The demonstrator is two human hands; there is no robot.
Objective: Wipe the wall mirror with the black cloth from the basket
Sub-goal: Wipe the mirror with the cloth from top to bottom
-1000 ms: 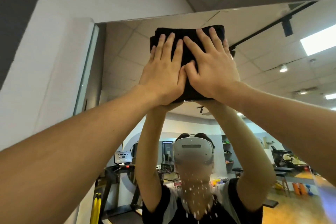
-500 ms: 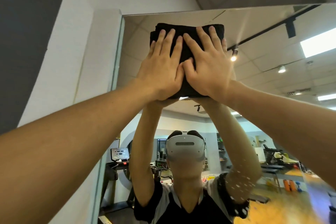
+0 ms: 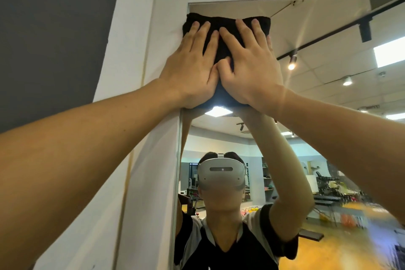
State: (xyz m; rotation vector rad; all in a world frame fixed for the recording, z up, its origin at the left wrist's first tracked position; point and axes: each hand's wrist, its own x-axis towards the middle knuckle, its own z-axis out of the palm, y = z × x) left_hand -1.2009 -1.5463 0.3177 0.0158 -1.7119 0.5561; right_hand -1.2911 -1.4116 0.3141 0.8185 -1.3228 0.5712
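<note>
In the head view, the folded black cloth lies flat against the wall mirror at its top left corner, slightly overlapping the left edge. The left hand and right hand press it side by side with fingers straight and spread, gripping nothing, likely to spread even pressure across the cloth.

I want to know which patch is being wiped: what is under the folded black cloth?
The folded black cloth lies flat on the wall mirror at its top-left corner, pressed by the left hand and right hand. The glass beneath is covered.
</note>
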